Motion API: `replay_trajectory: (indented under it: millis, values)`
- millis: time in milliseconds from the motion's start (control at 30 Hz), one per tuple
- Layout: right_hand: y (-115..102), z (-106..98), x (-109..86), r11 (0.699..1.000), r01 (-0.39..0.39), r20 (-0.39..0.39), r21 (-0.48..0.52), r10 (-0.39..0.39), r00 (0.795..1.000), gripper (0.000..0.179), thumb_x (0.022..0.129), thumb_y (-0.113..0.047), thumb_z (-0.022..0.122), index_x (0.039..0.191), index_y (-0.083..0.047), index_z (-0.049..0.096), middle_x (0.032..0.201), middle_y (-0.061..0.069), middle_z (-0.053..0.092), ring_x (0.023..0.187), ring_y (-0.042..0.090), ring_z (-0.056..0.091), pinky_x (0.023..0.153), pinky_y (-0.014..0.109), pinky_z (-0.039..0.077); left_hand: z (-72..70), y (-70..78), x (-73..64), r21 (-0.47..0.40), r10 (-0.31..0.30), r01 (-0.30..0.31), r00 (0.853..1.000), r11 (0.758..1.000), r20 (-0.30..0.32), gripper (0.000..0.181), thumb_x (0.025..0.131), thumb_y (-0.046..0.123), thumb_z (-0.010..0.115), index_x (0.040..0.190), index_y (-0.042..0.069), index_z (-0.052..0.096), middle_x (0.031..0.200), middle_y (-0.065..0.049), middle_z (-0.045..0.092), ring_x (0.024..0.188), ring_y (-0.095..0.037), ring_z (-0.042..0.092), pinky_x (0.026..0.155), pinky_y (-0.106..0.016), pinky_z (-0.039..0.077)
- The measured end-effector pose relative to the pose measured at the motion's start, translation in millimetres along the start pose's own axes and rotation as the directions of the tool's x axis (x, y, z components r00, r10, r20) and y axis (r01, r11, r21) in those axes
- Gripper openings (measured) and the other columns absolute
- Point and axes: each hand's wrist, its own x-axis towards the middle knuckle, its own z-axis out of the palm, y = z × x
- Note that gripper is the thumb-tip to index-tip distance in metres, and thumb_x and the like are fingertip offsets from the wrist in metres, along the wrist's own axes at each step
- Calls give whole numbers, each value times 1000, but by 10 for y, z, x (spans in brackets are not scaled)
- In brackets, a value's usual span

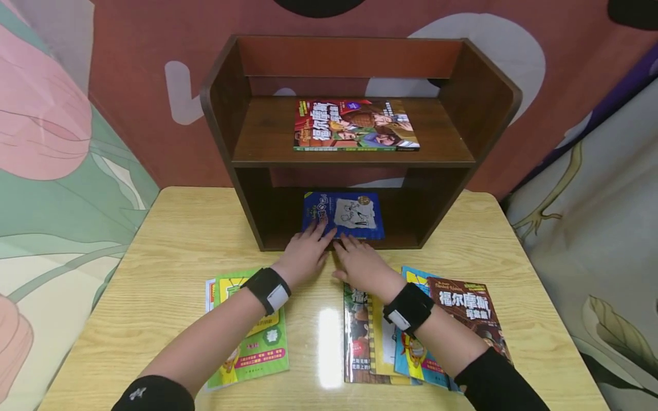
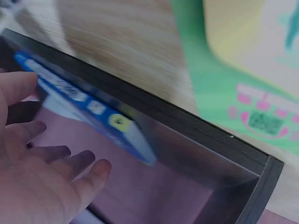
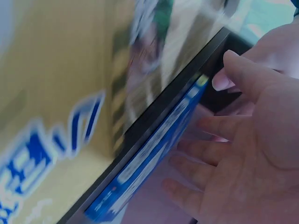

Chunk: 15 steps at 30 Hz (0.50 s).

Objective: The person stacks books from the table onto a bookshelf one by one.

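A blue book (image 1: 358,214) with a white cartoon panel lies flat on the lower shelf of a dark brown wooden bookcase (image 1: 354,164). My left hand (image 1: 304,252) reaches over its front left part, fingers spread and fairly straight. Beside it, my right hand (image 1: 364,267) has its fingertips at the book's front edge. In the left wrist view the book's spine (image 2: 79,95) shows near the shelf edge, with loosely extended fingers above it. The right wrist view also shows relaxed fingers (image 3: 194,151) over the blue book (image 3: 147,161); exact contact is hard to tell.
A red comic-style book (image 1: 354,127) lies on the upper shelf. Left on the table (image 1: 164,274) is a small pile with a green book (image 1: 262,354). At right, several overlapping books include a brown one (image 1: 468,308), partly under my right arm. Printed cloth hangs behind.
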Motion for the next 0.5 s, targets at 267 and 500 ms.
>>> replay_trajectory:
  millis: [267, 500]
  values:
    - [-241, 9, -172, 997, 80, -11, -1, -80, 997, 74, 93, -52, 51, 146, -4, 33, 154, 16, 23, 143, 34, 22, 113, 50, 26, -112, 116, -452, -60, 50, -49, 999, 997, 15, 63, 94, 32, 56, 149, 18, 31, 157, -10, 21, 140, -35, 29, 106, -54, 36]
    - [-524, 40, -299, 989, 149, 8, 18, -149, 989, 76, 92, -54, 50, 147, -5, 31, 154, 15, 23, 143, 31, 21, 114, 48, 26, -172, 85, -804, -116, 46, -47, 999, 992, -14, 57, 92, 32, 59, 144, 14, 41, 157, -11, 21, 141, -36, 27, 107, -54, 35]
